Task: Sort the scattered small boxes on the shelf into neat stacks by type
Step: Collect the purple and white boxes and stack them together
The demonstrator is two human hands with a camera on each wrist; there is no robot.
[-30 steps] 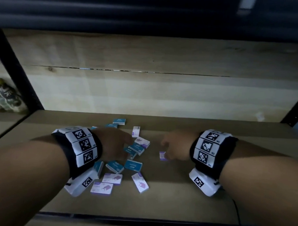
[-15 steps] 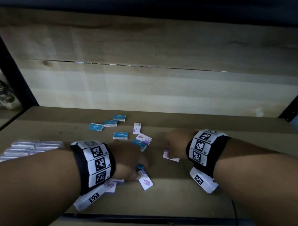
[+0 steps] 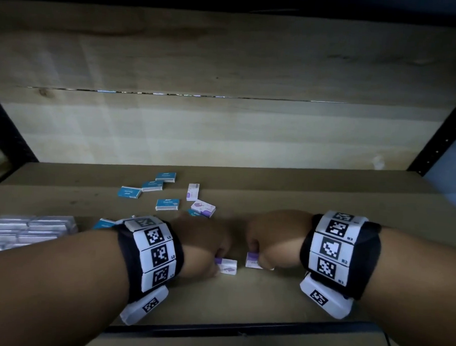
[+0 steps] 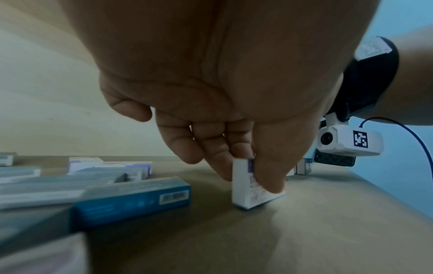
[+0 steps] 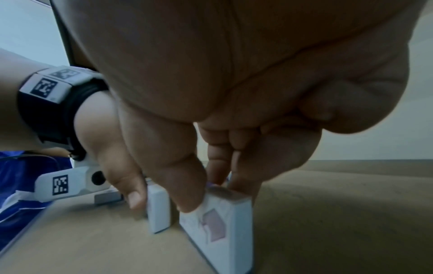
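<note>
Centrally, at the front of the shelf (image 3: 312,202), two white-and-purple boxes are pinched upright: one (image 3: 227,266) by the left hand (image 3: 205,246), one (image 3: 254,260) by the right hand (image 3: 276,239). Faces should be squared before joining. Fingertips stay hidden in the head view; blue boxes (image 3: 167,204) lie behind.

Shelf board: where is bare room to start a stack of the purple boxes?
Bare board lies right of the right hand, up to the back wall. The left is crowded: blue boxes and grey packs.
</note>
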